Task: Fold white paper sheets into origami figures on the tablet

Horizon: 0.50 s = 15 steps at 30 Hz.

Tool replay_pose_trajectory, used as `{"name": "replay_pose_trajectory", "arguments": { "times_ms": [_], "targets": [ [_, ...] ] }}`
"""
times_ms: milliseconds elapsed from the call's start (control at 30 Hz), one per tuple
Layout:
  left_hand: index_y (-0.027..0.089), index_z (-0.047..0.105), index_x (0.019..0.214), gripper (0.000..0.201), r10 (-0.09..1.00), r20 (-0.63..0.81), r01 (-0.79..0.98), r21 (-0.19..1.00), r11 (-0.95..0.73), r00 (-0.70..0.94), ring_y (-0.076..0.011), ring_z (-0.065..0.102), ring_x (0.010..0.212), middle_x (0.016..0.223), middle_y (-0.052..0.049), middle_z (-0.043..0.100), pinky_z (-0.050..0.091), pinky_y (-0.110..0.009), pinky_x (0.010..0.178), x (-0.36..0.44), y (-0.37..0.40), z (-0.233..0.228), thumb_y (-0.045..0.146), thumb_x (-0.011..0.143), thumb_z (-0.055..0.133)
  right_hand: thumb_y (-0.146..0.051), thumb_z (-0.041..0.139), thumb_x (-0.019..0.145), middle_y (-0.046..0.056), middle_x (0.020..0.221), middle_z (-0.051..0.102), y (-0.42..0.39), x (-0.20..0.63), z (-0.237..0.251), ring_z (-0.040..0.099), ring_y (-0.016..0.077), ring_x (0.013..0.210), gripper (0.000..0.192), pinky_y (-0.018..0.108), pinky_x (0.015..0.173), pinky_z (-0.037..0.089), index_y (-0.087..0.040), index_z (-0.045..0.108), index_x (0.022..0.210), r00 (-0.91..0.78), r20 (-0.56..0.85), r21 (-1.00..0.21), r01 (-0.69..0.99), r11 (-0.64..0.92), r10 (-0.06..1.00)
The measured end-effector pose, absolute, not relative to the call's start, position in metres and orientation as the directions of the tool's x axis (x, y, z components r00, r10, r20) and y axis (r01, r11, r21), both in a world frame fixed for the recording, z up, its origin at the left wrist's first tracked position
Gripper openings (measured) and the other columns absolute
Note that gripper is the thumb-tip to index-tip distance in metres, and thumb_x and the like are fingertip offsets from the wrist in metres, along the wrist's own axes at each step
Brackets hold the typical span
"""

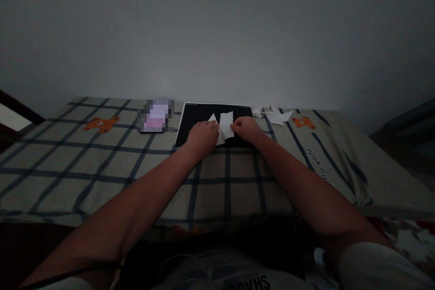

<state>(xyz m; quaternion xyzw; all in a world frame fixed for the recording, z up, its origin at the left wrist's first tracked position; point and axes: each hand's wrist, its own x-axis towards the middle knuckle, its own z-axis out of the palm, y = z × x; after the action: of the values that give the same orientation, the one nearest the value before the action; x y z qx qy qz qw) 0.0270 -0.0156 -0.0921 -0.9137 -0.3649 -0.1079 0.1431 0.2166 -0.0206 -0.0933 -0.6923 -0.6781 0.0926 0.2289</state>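
A torn, roughly rectangular strip of white paper point(227, 125) lies over a black sheet with a pale border point(190, 115). My right hand point(246, 129) is closed, thumb and fingertips pinching the strip's right edge. On the other side, my left hand point(204, 137) rests low with fingers bent over a second white paper piece point(220, 138), which shows above and below the fingers and touches the strip's left edge. Its fingertips are partly hidden against the paper.
A phone-like device point(156, 117), blurred out, lies left of the black sheet. Folded white paper scraps point(277, 115) lie at the right near the wall point(217, 45). A checked cloth point(136, 158) with orange bear prints covers the table.
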Motion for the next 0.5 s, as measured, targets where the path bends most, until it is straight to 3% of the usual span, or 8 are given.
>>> {"name": "replay_pose_trajectory", "arguments": {
  "times_ms": [267,400,500],
  "targets": [
    [0.020,0.055,0.118,0.034,0.656,0.333,0.726,-0.157,-0.670,0.677,-0.0245,0.053,0.103,0.114,-0.009,0.059,0.036,-0.039,0.087,0.028,-0.016,-0.092,0.031,0.092,0.035,-0.037,0.053,0.078,0.003,0.061,0.060,-0.022,0.218,-0.090,0.050,0.0116,0.057,0.029,0.025,0.056,0.032,-0.015,0.064,0.063,0.088,0.195,-0.529,0.848,0.030,0.977],
    [0.024,0.054,0.121,0.036,0.670,0.341,0.741,-0.141,-0.657,0.659,-0.0252,0.053,0.105,0.117,-0.009,0.058,0.036,-0.040,0.084,0.027,-0.016,-0.092,0.032,0.093,0.033,-0.051,0.053,0.077,0.002,0.057,0.059,-0.026,0.216,-0.084,0.049,0.0111,0.054,0.041,0.025,0.054,0.033,-0.015,0.063,0.060,0.101,0.135,-0.623,0.783,0.005,0.986],
    [0.025,0.054,0.121,0.036,0.674,0.335,0.742,-0.140,-0.655,0.658,-0.0256,0.052,0.107,0.118,-0.008,0.058,0.036,-0.041,0.084,0.027,-0.017,-0.092,0.032,0.093,0.032,-0.048,0.055,0.076,0.001,0.056,0.058,-0.026,0.216,-0.084,0.047,0.0098,0.051,0.037,0.024,0.052,0.033,-0.015,0.064,0.061,0.069,0.095,-0.653,0.758,0.010,0.993]
  ]
}}
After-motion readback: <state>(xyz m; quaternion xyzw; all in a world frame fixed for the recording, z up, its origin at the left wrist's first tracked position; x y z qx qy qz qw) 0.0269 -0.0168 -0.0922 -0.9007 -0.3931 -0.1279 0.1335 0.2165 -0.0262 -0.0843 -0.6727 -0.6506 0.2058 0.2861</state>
